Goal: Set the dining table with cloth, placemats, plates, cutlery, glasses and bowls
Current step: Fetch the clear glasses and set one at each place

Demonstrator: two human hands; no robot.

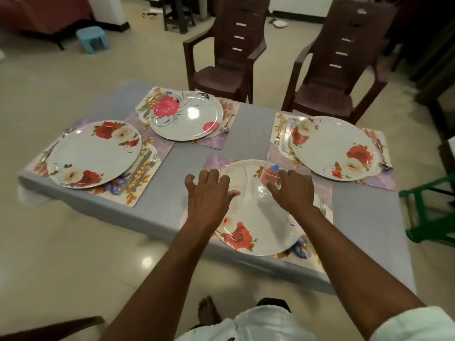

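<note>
Both hands over the near plate (256, 217), lower centre of frame. Right hand (293, 190) curled round a clear glass (270, 179), glass poking out up-left of its fingers. Left hand (209, 193) grips a second clear glass (216, 174) under its fingertips; outline blurry. Grey cloth (246, 134) underneath.

The right hand (293, 190) is covering part of a clear glass (269, 179), and its outline is staying blurred. The left hand (209, 193) is hiding the near plate (258, 225) edge. Whether a second glass is there, I cannot tell.
</note>
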